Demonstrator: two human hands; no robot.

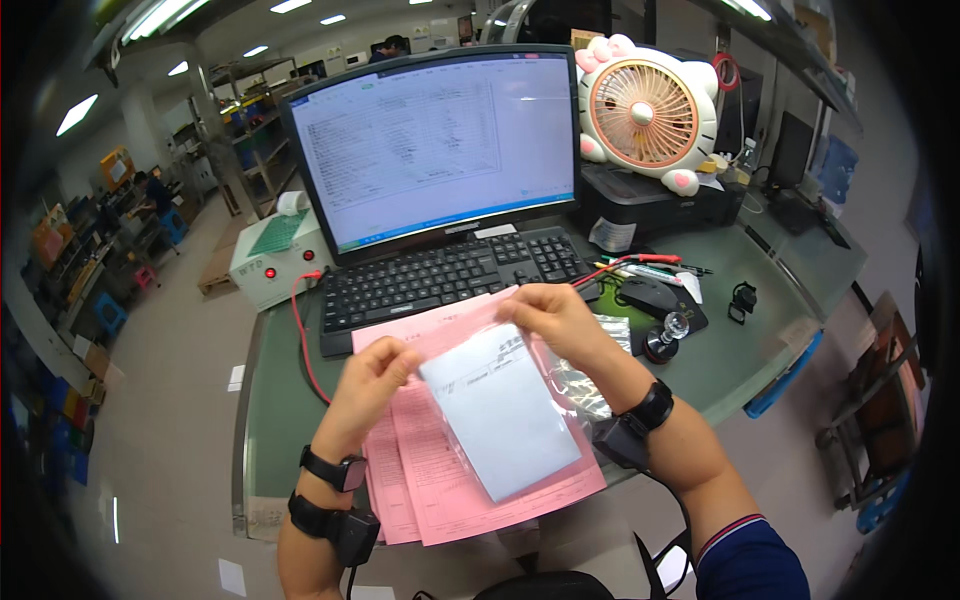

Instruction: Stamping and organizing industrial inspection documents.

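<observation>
Between my hands is a white folded paper in a clear plastic sleeve (505, 415), tilted over several pink printed sheets (440, 500). My left hand (378, 375) pinches at the sleeve's upper left corner, fingers pressed together. With closed fingers, my right hand (552, 318) grips its upper right edge, close to the top of the pink sheets. Whether either hand also holds the pink sheets cannot be made out. The sheets lie at the table's near edge and hang partly past it. A crinkled clear plastic bag (590, 385) lies beneath my right wrist.
Behind the papers stand a black keyboard (430, 280) and a lit monitor (440, 150). A white box with red terminals (275, 255) and a red cable is at left. Rightward are a mouse (645, 293), a clear-knobbed stamp (664, 340), pens, and a fan (645, 115) on a black printer (660, 205).
</observation>
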